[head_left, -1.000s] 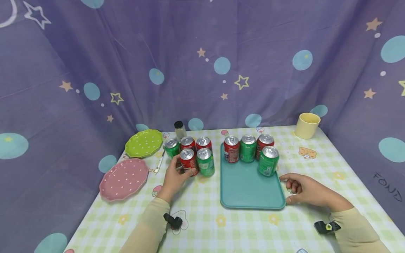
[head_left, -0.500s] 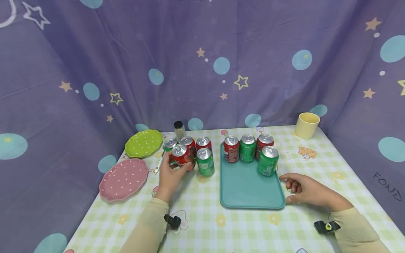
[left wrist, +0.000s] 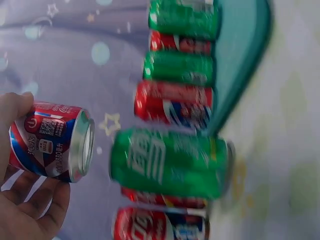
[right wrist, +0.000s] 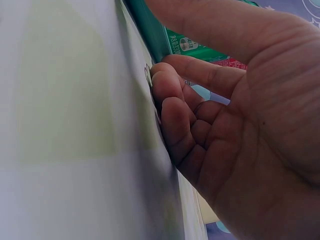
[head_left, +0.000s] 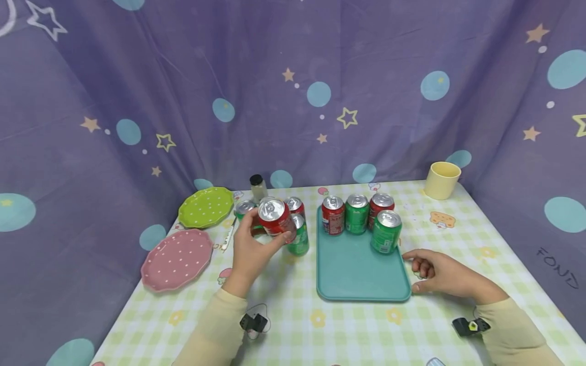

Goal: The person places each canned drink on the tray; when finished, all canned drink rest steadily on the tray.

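Red can up in the left hand, right hand parked by the tray

Left hand (head_left: 249, 249) has its fingers (left wrist: 37, 205) and thumb wrapped round the side wall of a red aluminium soda can (head_left: 276, 217), held tilted in the air above the desk (head_left: 293, 310), just in front of the loose cluster of red and green cans (head_left: 298, 235). It's a smooth, thin-walled metal cylinder, so I'd guess it's a bit slippery and dents if squeezed hard. If it's still full it'll have some weight, but I can't tell whether it's been opened. A mid-body grip like this one looks like the sensible place to hold it.

Right hand (head_left: 441, 274) rests on the checked cloth, fingers loosely curled and holding nothing, at the near right corner of the teal plastic tray (head_left: 357, 277); whether it actually touches the rim isn't clear. Four cans stand at the tray's far end, including a green can (head_left: 386, 232) nearest that hand.

Right wrist view is nearly all palm, so little else shows. Left wrist view is blurry, and the held can hides part of the cluster.
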`<control>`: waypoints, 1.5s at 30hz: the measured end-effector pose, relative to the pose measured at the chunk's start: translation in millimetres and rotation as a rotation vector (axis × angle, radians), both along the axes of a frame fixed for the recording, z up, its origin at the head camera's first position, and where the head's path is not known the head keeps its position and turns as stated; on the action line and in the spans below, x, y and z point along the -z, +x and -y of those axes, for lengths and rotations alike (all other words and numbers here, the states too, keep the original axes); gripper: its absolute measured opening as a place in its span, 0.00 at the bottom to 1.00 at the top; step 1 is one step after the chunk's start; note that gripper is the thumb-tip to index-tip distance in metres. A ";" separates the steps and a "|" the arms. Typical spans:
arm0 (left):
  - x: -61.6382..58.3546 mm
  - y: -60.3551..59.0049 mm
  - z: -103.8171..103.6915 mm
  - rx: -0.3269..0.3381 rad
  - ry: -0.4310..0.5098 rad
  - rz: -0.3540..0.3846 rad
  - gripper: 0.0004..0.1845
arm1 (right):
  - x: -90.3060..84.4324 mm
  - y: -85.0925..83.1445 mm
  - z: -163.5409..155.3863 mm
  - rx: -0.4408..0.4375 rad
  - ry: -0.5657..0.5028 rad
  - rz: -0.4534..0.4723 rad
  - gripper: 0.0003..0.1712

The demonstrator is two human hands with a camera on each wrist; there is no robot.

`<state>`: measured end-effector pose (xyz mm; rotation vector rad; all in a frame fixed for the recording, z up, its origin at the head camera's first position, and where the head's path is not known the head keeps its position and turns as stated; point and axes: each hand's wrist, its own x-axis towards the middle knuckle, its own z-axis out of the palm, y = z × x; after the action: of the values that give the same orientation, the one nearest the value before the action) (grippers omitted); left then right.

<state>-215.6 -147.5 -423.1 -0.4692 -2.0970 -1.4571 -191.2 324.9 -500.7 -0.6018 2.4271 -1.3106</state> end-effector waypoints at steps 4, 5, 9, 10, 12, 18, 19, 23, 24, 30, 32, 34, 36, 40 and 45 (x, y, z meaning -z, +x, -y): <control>-6.9 2.9 -19.3 0.069 -0.036 -0.010 0.37 | 0.3 0.1 0.1 0.012 0.006 0.007 0.45; -7.5 3.2 -25.1 0.089 -0.046 -0.011 0.37 | 0.3 0.2 0.0 0.013 0.007 0.006 0.45; -4.5 2.5 -50.2 0.158 -0.076 0.008 0.38 | -0.5 0.2 0.5 0.014 0.010 0.005 0.45; -2.9 2.3 -56.4 0.169 -0.081 0.020 0.38 | -0.9 0.1 0.7 0.009 0.007 0.002 0.45; 1.1 1.5 -68.6 0.195 -0.077 0.060 0.38 | -1.7 0.1 1.4 0.008 0.005 0.002 0.45; 15.3 -4.7 -99.4 0.215 -0.112 0.228 0.39 | -2.1 0.1 1.2 0.012 0.009 -0.008 0.45; 18.0 -6.7 -103.7 0.208 -0.126 0.251 0.40 | -2.2 0.0 1.1 0.014 0.010 -0.009 0.45; 28.8 -14.4 -119.0 0.167 -0.191 0.311 0.41 | -2.2 -0.2 1.2 0.012 0.014 -0.010 0.45; 31.3 -16.5 -122.3 0.161 -0.208 0.317 0.40 | -2.1 -0.2 1.2 0.012 0.015 -0.009 0.45; 45.0 -28.6 -141.0 0.165 -0.270 0.342 0.38 | -1.1 0.0 0.1 0.011 0.012 -0.013 0.44; 48.4 -31.5 -146.4 0.157 -0.290 0.356 0.38 | -0.9 0.1 -0.2 0.009 0.008 -0.016 0.44; 50.9 -33.5 -150.6 0.144 -0.302 0.364 0.38 | -0.7 0.2 -0.2 0.008 0.009 -0.021 0.44; 53.1 -35.4 -153.8 0.138 -0.302 0.365 0.38 | -0.8 0.3 0.0 0.008 0.012 -0.025 0.44; 57.0 -38.2 -159.6 0.116 -0.297 0.359 0.39 | -1.1 0.4 0.1 0.009 0.019 -0.035 0.44; 62.7 -40.0 -165.8 0.066 -0.327 0.350 0.39 | -1.2 0.5 -0.1 0.008 0.015 -0.040 0.44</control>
<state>-255.5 18.3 -485.7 -0.4316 -2.6420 -1.3095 -190.7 324.9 -499.5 -0.6205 2.4714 -1.2941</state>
